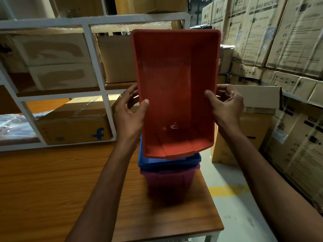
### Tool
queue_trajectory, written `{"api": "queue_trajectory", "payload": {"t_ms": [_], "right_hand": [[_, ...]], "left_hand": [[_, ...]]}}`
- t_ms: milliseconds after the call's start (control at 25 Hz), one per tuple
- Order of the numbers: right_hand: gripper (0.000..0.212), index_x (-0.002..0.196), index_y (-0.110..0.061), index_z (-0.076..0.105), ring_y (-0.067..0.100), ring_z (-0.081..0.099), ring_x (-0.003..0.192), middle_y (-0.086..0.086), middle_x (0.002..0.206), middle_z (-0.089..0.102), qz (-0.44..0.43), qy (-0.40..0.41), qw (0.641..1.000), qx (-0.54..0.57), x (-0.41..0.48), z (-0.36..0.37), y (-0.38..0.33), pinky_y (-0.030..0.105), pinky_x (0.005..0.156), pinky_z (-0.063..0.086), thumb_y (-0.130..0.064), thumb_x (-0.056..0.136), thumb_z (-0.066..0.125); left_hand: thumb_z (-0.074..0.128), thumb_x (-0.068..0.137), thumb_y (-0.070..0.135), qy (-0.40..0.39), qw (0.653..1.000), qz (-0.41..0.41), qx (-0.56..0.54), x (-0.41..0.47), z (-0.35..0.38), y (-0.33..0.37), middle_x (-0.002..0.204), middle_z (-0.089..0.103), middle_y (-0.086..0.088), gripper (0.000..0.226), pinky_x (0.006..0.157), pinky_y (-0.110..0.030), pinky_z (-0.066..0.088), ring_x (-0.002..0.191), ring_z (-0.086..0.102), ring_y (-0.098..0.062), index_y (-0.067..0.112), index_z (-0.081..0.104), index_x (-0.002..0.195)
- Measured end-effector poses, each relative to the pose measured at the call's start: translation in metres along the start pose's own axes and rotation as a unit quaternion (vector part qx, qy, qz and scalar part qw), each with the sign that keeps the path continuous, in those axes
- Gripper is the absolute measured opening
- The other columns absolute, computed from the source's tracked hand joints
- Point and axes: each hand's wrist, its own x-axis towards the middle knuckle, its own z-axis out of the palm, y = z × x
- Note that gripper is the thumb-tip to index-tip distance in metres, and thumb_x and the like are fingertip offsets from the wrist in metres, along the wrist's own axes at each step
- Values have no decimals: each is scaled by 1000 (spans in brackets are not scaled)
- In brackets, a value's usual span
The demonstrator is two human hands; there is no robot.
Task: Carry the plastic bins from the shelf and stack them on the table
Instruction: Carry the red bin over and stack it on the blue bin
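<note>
- Red plastic fills the middle of the frame: a red bin [176,91] is held up with its open side turned toward the camera, so its bare inner floor and walls show.
- The left hand [130,114] clamps the bin's left wall, thumb pressed on the inside and fingers wrapped round the outside.
- The right hand [227,105] grips the right wall the same way, thumb inside, fingers curled behind the rim.
- The two hands sit well apart, one on each long side of the bin, both bare forearms reaching up from the bottom of the frame.
- Just under the red bin's lower edge sits a blue bin [167,161], nested into a purple bin [169,184] that stands on the table.
- The red bin's lower rim overlaps the blue bin's top in this view; whether they touch cannot be told.
- The wooden table [52,189] spans the lower left and centre, with its right edge just past the stacked bins.
- A white metal shelf [94,55] stands at the far side of the table across the upper left, its compartments holding cardboard boxes.
- One box with a blue logo [76,123] sits in the lowest compartment, centre left.
- Tall stacks of printed cartons [279,32] fill the right side of the frame.
- A grey floor with a yellow mark [229,189] shows at lower right, beside the table.
</note>
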Motion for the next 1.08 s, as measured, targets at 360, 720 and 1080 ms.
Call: {"api": "queue_trajectory", "payload": {"t_ms": [360,720,1080], "right_hand": [[37,121,-15,70,13,75,90,6,110,77,241,-273,930,52,36,-16,-8,30,77,63,1,89,71],[22,103,-11,65,15,69,60,4,78,69,438,-342,830,-44,70,7,10,27,55,59,1,85,67],[20,108,-13,60,17,63,100,2,109,57,354,-354,826,-258,76,55,26,28,66,51,-11,90,70]], "left_hand": [[78,87,8,-116,970,-211,32,48,-38,-2,114,75,-1,46,74,-24,63,97,76,-9,22,65,129],[76,87,7,-191,886,-409,103,97,-33,-33,107,78,-12,24,73,-31,65,93,78,-19,9,69,110],[71,90,6,-196,857,-427,211,116,-18,-65,82,69,-6,12,47,-22,57,49,70,-10,9,65,100]]}}
